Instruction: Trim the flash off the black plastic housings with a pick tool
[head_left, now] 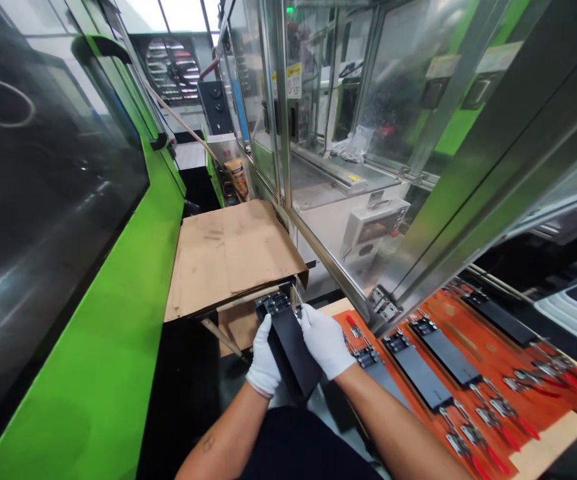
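A long black rectangular molded part point(296, 350) is held in front of my body, tilted, with a detailed end of small openings and ridges facing away from me. My left hand point(264, 360), in a white glove, is closed around its left side. My right hand point(326, 340), also white-gloved, lies against its right edge with fingers pinched near the far end. A thin pale rod-like thing point(297, 291) sticks up from those fingertips; its kind is too small to tell. The palms and part of the fingers are hidden.
A cardboard-topped table point(233, 250) stands ahead. On the right, an orange fixture board point(473, 333) carries several dark parts and red-handled toggle clamps point(506, 430). A green machine point(113, 320) borders the left; a metal-framed clear enclosure point(283, 133) rises ahead and right.
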Tool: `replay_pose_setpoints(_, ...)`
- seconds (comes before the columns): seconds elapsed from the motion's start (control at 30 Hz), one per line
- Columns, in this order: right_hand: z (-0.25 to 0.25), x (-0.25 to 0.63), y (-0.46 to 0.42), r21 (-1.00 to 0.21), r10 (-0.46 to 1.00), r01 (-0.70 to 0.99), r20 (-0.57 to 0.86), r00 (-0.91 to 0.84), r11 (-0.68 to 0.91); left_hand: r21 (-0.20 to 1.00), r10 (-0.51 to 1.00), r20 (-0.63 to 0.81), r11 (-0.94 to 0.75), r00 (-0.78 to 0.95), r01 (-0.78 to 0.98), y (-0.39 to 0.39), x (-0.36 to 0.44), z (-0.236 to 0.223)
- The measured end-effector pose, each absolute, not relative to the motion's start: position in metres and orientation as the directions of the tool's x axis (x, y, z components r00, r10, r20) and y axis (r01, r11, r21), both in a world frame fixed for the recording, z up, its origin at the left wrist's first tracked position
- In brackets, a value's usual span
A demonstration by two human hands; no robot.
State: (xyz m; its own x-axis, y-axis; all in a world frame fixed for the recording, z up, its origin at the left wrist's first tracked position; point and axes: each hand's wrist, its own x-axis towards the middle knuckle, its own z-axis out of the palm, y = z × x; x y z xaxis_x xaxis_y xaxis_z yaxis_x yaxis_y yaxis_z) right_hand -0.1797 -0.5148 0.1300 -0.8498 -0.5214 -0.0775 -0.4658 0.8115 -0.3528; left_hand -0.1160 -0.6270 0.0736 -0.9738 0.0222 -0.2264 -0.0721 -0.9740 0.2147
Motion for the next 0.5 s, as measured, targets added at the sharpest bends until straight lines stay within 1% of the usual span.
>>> replay_pose_setpoints(0.07,0.131,-0.182,-0.514,-0.385,-0.570,-0.516,-0.031,-0.821,0.765,0.227,-0.021,-0.354,-0.972,-0.935,-0.065,-0.625,-0.117,0.077)
replay_pose_setpoints(0.13,0.133,-0.184,-0.514,-0.370,-0.570,-0.513,-0.057,-0.820,0.775,0.226,-0.023,-0.395,-0.971,-0.919,-0.073,-0.622,-0.117,0.078)
replay_pose_setpoints(0.2,0.136,-0.185,-0.515,-0.333,-0.521,-0.467,-0.090,-0.849,0.819,0.231,-0.002,-0.390,-0.968,-0.921,-0.096,-0.621,-0.119,0.078)
replay_pose_setpoints(0.23,0.137,-0.185,-0.515,-0.325,-0.516,-0.466,-0.082,-0.853,0.823,0.235,0.005,-0.383,-0.967,-0.924,-0.102,-0.621,-0.119,0.078)
replay_pose_setpoints(0.33,0.136,-0.188,-0.517,-0.327,-0.555,-0.515,-0.037,-0.831,0.793,0.251,-0.004,-0.372,-0.963,-0.928,-0.096,-0.624,-0.121,0.078)
replay_pose_setpoints(0.4,0.132,-0.194,-0.516,-0.335,-0.532,-0.477,-0.095,-0.841,0.813,0.255,0.021,-0.369,-0.959,-0.929,-0.123,-0.629,-0.121,0.078)
replay_pose_setpoints(0.43,0.130,-0.199,-0.514,-0.365,-0.503,-0.434,-0.119,-0.856,0.824,0.257,0.036,-0.363,-0.957,-0.931,-0.137,-0.631,-0.121,0.078)
replay_pose_setpoints(0.47,0.126,-0.204,-0.512,-0.430,-0.480,-0.390,-0.122,-0.869,0.815,0.257,0.051,-0.357,-0.955,-0.933,-0.150,-0.633,-0.121,0.079)
replay_pose_setpoints(0.5,0.123,-0.208,-0.510,-0.531,-0.478,-0.357,-0.104,-0.872,0.768,0.258,0.061,-0.352,-0.953,-0.934,-0.159,-0.635,-0.121,0.079)
